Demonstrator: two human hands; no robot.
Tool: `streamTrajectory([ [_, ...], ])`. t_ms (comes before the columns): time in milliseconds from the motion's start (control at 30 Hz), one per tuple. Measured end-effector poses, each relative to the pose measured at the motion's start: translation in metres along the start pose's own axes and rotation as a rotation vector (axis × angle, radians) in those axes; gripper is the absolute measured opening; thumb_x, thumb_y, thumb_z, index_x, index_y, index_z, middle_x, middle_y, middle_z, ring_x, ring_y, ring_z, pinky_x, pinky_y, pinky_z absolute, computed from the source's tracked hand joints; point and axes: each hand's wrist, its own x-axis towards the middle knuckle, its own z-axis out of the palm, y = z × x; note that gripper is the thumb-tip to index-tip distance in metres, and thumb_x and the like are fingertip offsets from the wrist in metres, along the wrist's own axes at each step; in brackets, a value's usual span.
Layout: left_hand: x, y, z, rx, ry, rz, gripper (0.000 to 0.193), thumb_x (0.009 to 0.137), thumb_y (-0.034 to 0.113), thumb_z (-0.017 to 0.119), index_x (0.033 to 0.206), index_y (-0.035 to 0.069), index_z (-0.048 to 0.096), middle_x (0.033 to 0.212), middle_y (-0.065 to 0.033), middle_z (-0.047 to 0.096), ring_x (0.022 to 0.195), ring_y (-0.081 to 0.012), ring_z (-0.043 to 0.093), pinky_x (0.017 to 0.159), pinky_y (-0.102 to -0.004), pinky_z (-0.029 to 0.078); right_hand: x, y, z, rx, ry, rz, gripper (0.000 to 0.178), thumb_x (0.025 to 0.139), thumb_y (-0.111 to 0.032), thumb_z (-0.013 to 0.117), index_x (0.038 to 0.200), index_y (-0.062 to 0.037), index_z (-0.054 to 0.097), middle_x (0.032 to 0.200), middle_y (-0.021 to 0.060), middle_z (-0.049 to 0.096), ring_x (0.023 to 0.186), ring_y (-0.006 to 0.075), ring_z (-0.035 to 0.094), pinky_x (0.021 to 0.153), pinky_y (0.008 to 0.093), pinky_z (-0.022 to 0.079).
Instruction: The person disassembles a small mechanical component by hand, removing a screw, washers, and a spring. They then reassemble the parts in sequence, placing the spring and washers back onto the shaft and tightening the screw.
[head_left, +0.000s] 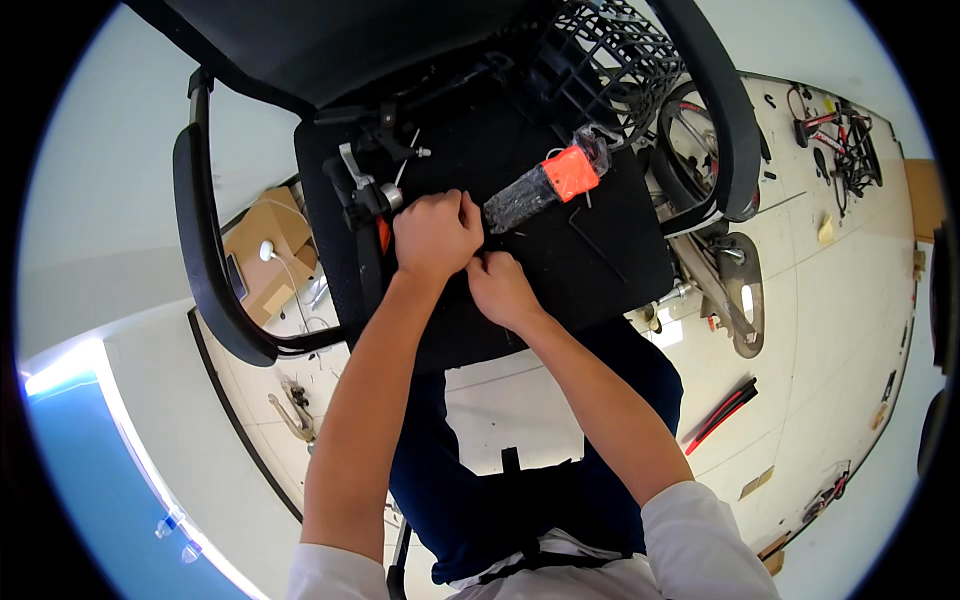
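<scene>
While we look straight down past two bare forearms, our left hand [438, 235] sits curled into a loose fist, and our right hand [500, 288] is folded just to its near right, the pair brought close together. Whether the fingertips pinch anything, we cannot tell; the backs of the hands hide it from us. Beneath them we have the flat black seat [572, 282] of an office chair.

Right beside our left fist, on its left, lies a silver-and-black metal lever assembly [362, 195] with a round silver end. Just to the far right of our hands, a long bundle wrapped in shiny dark plastic [522, 202] slants away, a bright orange label [572, 172] across its far half. And further right we spot a thin black L-shaped key [598, 248] lying on the seat.

Out at the far right corner, there's a black open-mesh basket [635, 60]. Curved black armrests frame the seat, one left [195, 240], one right [728, 100].

Down on the pale tiled floor [790, 330], we catch a brown cardboard box [265, 222] to the left, a red-and-black bicycle frame [830, 125] at far right, and a slim red-and-black curved strip [722, 415] on the near right.
</scene>
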Motion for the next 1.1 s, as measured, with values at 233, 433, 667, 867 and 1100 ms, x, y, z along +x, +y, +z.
streamTrajectory([
  [233,0.006,-0.003,0.0,-0.004,-0.073,-0.059,0.028,0.083,0.02,0.059,0.062,0.003,0.063,0.06,-0.015,0.063,0.055,-0.0346,0.063,0.054,-0.0433,0.052,-0.001,-0.001,0.002,-0.055,0.043,-0.104,0.024,0.076,-0.012,0.063,0.077,0.0114,0.059,0.078,0.0315,0.063,0.081,0.0454,0.064,0.073,0.045,0.051],
  [433,0.017,-0.019,0.009,-0.07,-0.136,-0.131,0.032,0.085,0.023,0.058,0.062,0.002,0.064,0.06,-0.021,0.06,0.063,-0.0417,0.061,0.063,-0.0495,0.05,-0.005,0.002,0.006,-0.117,0.089,-0.165,0.02,0.075,-0.01,0.062,0.076,0.0101,0.058,0.077,0.0299,0.062,0.079,0.0457,0.063,0.071,0.0458,0.051],
  [667,0.014,-0.012,0.007,-0.133,-0.342,-0.274,0.035,0.086,0.029,0.054,0.072,0.001,0.07,0.072,-0.0225,0.065,0.076,-0.039,0.065,0.076,-0.0471,0.052,-0.014,0.014,0.008,-0.146,0.116,-0.243,0.018,0.074,-0.007,0.062,0.07,0.0069,0.05,0.066,0.0246,0.056,0.064,0.0368,0.06,0.058,0.0412,0.047],
  [867,0.024,-0.008,-0.005,-0.113,-0.333,-0.283,0.034,0.086,0.029,0.054,0.072,0.002,0.07,0.07,-0.0205,0.066,0.073,-0.0356,0.066,0.072,-0.0434,0.054,-0.008,0.015,0.004,-0.08,0.07,-0.271,0.021,0.075,-0.007,0.061,0.066,0.0044,0.046,0.059,0.0182,0.051,0.053,0.0282,0.054,0.053,0.0391,0.043],
  [1100,-0.011,0.007,-0.04,-0.757,0.156,-0.429,0.031,0.081,0.018,0.071,0.101,-0.001,0.058,0.091,-0.0145,0.066,0.079,-0.0227,0.065,0.073,-0.0325,0.051,-0.019,-0.014,-0.033,0.406,-0.344,0.118,0.02,0.083,-0.003,0.055,0.069,-0.0082,0.041,0.056,-0.0036,0.034,0.042,0.0075,0.035,0.036,0.0264,0.025],
])
